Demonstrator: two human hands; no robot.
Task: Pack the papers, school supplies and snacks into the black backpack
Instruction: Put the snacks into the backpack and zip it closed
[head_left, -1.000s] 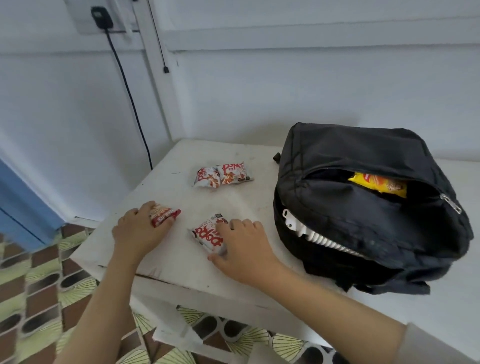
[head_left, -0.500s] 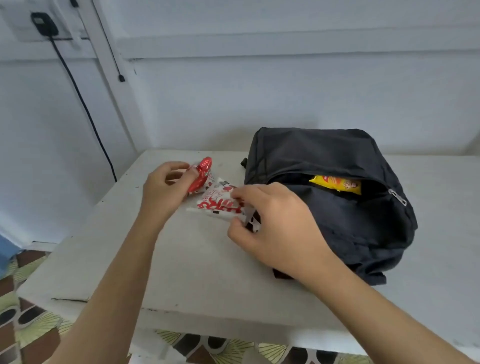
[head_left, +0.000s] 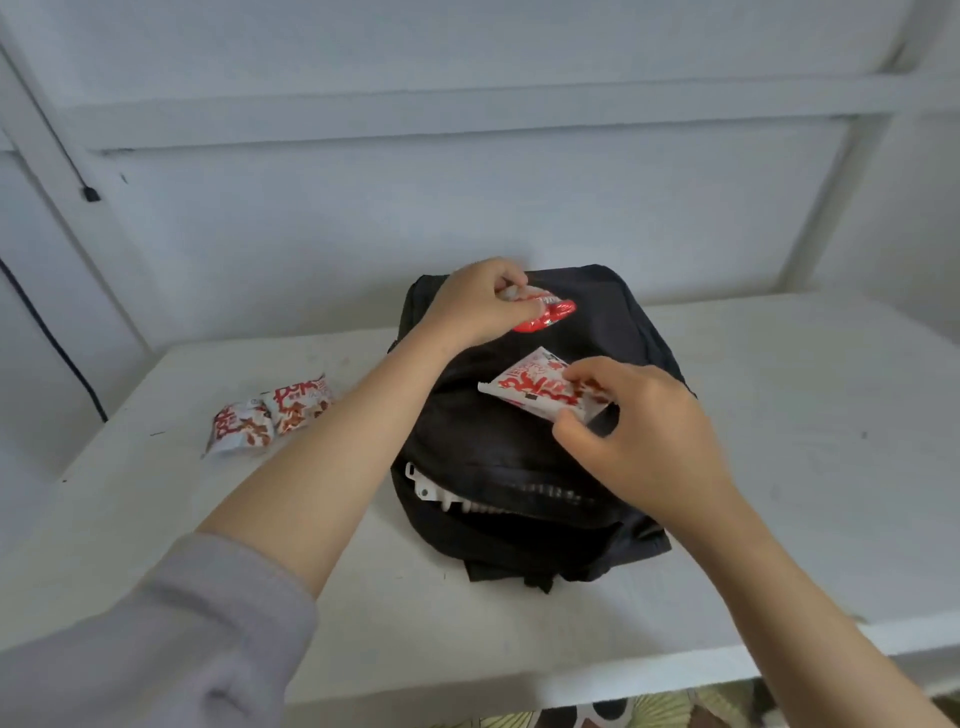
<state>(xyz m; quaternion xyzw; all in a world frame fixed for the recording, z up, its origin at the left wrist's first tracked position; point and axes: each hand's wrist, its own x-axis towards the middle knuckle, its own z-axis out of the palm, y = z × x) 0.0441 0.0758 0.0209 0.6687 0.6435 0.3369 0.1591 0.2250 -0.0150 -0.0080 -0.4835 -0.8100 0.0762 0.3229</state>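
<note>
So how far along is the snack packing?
Done: a white item sits in the lower zip opening of the black backpack. In hand: left hand holds a red packet, right hand a white-and-red packet, both over the backpack. Left: two snack packets on the table.

Black backpack (head_left: 519, 457) with white zipper teeth (head_left: 467, 501); red-and-white snack packets (head_left: 540, 397), two more (head_left: 270, 415) on the white desk (head_left: 779, 441); grey sleeve (head_left: 156, 649).

Four snack packets (head_left: 540, 397), one black backpack (head_left: 493, 447), two hands (head_left: 478, 306).
</note>
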